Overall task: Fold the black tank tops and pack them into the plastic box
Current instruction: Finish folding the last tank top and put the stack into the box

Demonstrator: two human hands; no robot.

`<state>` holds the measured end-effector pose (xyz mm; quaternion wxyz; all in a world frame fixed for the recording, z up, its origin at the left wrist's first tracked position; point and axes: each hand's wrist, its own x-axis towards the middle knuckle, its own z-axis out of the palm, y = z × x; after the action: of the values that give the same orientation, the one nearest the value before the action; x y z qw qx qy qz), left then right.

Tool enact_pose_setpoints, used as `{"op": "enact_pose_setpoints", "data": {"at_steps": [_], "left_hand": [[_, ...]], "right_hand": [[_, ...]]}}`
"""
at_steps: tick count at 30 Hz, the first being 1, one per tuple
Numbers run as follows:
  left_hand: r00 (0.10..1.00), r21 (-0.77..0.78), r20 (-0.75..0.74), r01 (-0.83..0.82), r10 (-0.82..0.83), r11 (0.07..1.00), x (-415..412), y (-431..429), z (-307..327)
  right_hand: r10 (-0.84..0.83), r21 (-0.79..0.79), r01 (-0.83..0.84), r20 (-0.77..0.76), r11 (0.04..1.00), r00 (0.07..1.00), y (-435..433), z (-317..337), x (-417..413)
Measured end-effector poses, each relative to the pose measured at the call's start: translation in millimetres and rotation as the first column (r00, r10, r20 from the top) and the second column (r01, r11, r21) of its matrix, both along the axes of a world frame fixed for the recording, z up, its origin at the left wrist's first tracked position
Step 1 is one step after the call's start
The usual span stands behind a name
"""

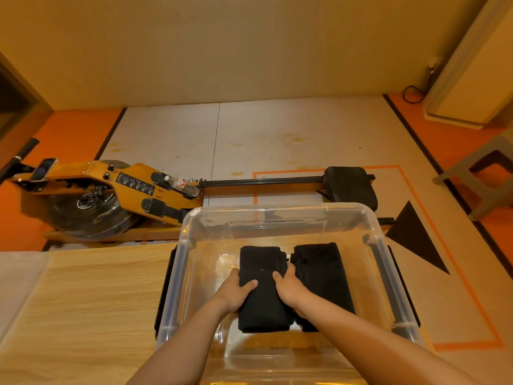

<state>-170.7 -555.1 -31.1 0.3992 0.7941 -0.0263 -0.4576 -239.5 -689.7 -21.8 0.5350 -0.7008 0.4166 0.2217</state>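
- Wooden table [83, 301]: it fills the lower left of the frame. The box stands on its right end.
- Clear plastic box [177, 273]: it sits open at lower centre. Both of your forearms reach in over its near rim.
- Held tank top [263, 295]: this folded black bundle lies inside the box, left of centre on the floor. Its long axis runs from the bottom of the frame toward the top, away from you. The view does not show whether it is fully down on the box floor or just above it.
- Second tank top [324, 273]: already folded and packed, it lies to the right of the held bundle. The two are parallel, with only a narrow gap between their long edges.
- Left hand [236, 293]: it grips the bundle's left long edge at about mid-length. The thumb lies on top and the fingers wrap over the side.
- Right hand [288, 290]: it grips the right long edge opposite the left hand. The thumb lies on top, and the fingers go down into the gap beside the second tank top.
- Relation to watch: your right hand is the nearer one to the packed bundle. Releasing will probably require you to lift those fingers straight up out of the gap. Dragging them sideways could disturb either fold.
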Motion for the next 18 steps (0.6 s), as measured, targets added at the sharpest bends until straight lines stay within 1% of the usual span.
{"op": "enact_pose_setpoints", "data": {"at_steps": [4, 6, 7, 8, 10, 11, 12, 13, 14, 15, 18], "left_hand": [[1.000, -0.026, 0.020, 0.008, -0.008, 1.000, -1, -7, -4], [1.000, -0.035, 0.012, 0.016, -0.015, 0.999, -1, -11, -6], [1.000, -0.035, 0.006, 0.018, -0.018, 0.999, -1, -12, -6], [1.000, -0.030, 0.001, 0.018, -0.018, 0.999, -1, -13, -7], [1.000, -0.017, -0.010, -0.007, 0.007, 1.000, 0, -14, -8], [1.000, -0.011, -0.014, -0.028, 0.028, 1.000, 1, -13, -8], [0.999, -0.006, -0.010, -0.049, 0.049, 0.999, 2, -13, -10], [0.998, -0.006, 0.001, -0.066, 0.067, 0.998, 3, -12, -10], [0.997, -0.010, 0.008, -0.080, 0.080, 0.997, 4, -11, -11], [0.996, -0.017, 0.010, -0.085, 0.085, 0.996, 5, -10, -12], [0.998, -0.045, 0.026, -0.058, 0.059, 0.997, 5, -8, -18]], "right_hand": [[0.166, -0.157, -0.175, -0.071, 0.972, 0.984, 5, 15, 2], [0.264, -0.244, -0.264, -0.036, 0.933, 0.964, 5, 26, -4], [0.329, -0.316, -0.317, -0.015, 0.894, 0.944, 6, 30, -9], [0.408, -0.415, -0.374, -0.008, 0.829, 0.913, 7, 34, -14], [0.595, -0.626, -0.472, -0.015, 0.621, 0.803, 5, 32, -20], [0.689, -0.703, -0.500, -0.019, 0.506, 0.724, 3, 27, -21], [0.774, -0.744, -0.533, -0.035, 0.402, 0.632, 0, 20, -21], [0.837, -0.757, -0.577, -0.074, 0.307, 0.543, -2, 11, -20], [0.870, -0.737, -0.626, -0.109, 0.253, 0.480, -2, 3, -19], [0.885, -0.709, -0.667, -0.132, 0.231, 0.447, -2, -6, -19], [0.878, -0.636, -0.734, -0.182, 0.238, 0.442, 1, -23, -19]]}}
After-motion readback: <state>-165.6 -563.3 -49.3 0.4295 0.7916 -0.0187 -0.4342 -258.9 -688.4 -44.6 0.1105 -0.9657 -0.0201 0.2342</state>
